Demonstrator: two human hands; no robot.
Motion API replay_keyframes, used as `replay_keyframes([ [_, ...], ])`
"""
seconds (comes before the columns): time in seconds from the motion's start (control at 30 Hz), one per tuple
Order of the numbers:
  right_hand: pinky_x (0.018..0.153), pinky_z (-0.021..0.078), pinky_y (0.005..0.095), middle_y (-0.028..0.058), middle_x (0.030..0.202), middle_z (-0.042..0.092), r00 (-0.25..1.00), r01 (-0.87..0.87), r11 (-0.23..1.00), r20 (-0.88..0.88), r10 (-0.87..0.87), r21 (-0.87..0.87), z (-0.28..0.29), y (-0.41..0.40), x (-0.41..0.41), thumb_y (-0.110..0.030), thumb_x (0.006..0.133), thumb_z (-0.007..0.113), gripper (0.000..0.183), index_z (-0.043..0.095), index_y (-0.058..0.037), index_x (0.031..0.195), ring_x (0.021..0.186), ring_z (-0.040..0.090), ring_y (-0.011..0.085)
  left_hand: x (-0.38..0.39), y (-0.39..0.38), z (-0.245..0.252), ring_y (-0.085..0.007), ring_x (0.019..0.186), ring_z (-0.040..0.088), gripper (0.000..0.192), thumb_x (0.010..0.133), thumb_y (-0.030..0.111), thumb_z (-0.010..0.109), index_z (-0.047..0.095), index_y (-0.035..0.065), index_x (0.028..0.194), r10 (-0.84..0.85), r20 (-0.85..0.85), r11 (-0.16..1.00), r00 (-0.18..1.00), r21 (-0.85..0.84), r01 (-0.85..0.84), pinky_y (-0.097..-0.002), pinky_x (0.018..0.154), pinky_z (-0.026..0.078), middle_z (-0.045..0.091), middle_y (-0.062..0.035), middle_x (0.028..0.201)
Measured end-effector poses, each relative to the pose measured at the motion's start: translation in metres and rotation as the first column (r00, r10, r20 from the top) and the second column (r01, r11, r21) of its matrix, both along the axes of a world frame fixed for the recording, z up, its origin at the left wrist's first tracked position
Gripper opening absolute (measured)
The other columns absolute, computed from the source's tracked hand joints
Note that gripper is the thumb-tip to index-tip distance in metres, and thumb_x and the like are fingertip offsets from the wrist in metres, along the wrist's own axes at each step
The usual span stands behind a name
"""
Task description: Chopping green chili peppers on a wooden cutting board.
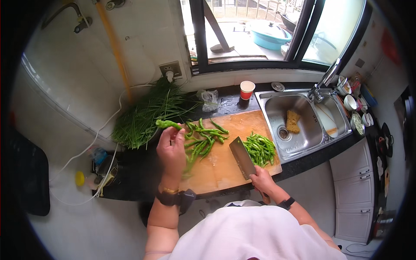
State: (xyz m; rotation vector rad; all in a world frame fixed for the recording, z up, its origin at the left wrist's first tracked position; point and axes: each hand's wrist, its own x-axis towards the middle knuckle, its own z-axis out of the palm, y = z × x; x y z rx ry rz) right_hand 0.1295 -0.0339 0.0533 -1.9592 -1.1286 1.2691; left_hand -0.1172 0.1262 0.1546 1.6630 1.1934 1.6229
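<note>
My left hand (172,146) pinches a green chili pepper (167,124) between thumb and fingers, raised over the left edge of the wooden cutting board (221,177). Beside and beneath it, whole green peppers (208,139) lie in a loose heap on the board's left half. My right hand (262,178) grips the handle of a cleaver (242,157), its broad blade angled over the right part of the board. Just right of the blade is a pile of cut green peppers (260,149).
A large bunch of long green leaves (146,113) lies behind on the left. At the back are a clear plastic bag (208,100) and a paper cup (247,90). The double steel sink (271,130) adjoins the board's right side, with a yellow sponge (292,121) inside.
</note>
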Motion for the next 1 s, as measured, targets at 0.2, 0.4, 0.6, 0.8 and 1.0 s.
replay_keyframes([
  [0.2, 0.045, 0.0481, 0.0351, 0.0120, 0.059, 0.056, 1.000, 0.004, 1.000, 0.020, -0.004, -0.018, 0.004, 0.004, -0.006, -0.010, 0.084, 0.047, 0.022, 0.054, 0.0033, 0.100, 0.043, 0.057, 0.0221, 0.038, -0.050, -0.070, -0.0051, 0.060, 0.051, 0.009, 0.086, 0.007, 0.063, 0.065, -0.0016, 0.085, -0.421, 0.064, 0.742, 0.905, -0.550, 0.384, -0.0204, 0.053, 0.042, 0.062, -0.0005, 0.070],
  [0.4, 0.047, 0.0481, 0.0396, 0.0159, 0.058, 0.056, 0.995, -0.004, 0.999, 0.099, 0.007, -0.037, 0.007, 0.004, -0.010, -0.011, 0.085, 0.047, 0.015, 0.050, 0.0019, 0.091, 0.045, 0.059, 0.0265, 0.067, -0.074, -0.156, -0.0086, 0.044, 0.049, 0.016, 0.082, 0.011, 0.065, 0.063, 0.0016, 0.070, -0.430, 0.185, 0.453, 0.884, -0.803, 0.388, -0.0230, 0.040, 0.037, 0.057, -0.0015, 0.056],
  [0.6, 0.045, 0.0493, 0.0385, 0.0153, 0.060, 0.056, 0.971, -0.049, 0.998, 0.234, 0.038, 0.038, -0.013, 0.002, -0.009, -0.011, 0.085, 0.049, 0.019, 0.051, 0.0025, 0.099, 0.047, 0.059, 0.0270, 0.082, -0.085, -0.160, -0.0111, 0.037, 0.046, 0.019, 0.079, 0.013, 0.066, 0.060, 0.0024, 0.064, -0.407, 0.147, 0.400, 0.901, -0.859, 0.320, -0.0256, 0.034, 0.033, 0.053, -0.0032, 0.050],
  [0.8, 0.061, 0.0468, 0.0516, 0.0270, 0.069, 0.058, 0.900, -0.112, 0.983, 0.435, 0.037, 0.147, 0.006, -0.001, -0.022, -0.015, 0.087, 0.050, 0.015, 0.049, -0.0021, 0.096, 0.068, 0.059, 0.0455, 0.081, -0.089, -0.149, -0.0116, 0.037, 0.047, 0.019, 0.079, 0.014, 0.065, 0.059, 0.0029, 0.064, -0.397, 0.196, 0.273, 0.897, -0.908, 0.319, -0.0258, 0.034, 0.035, 0.055, -0.0046, 0.052],
  [1.0, 0.065, 0.0475, 0.0534, 0.0266, 0.074, 0.062, 0.879, -0.159, 0.983, 0.466, 0.099, 0.091, 0.015, 0.003, -0.028, -0.014, 0.086, 0.050, 0.014, 0.047, -0.0018, 0.092, 0.072, 0.061, 0.0454, 0.080, -0.099, -0.135, -0.0115, 0.048, 0.052, 0.013, 0.084, 0.014, 0.061, 0.060, 0.0044, 0.075, -0.236, 0.499, 0.009, 0.834, -0.857, 0.515, -0.0239, 0.043, 0.041, 0.060, -0.0047, 0.063],
])
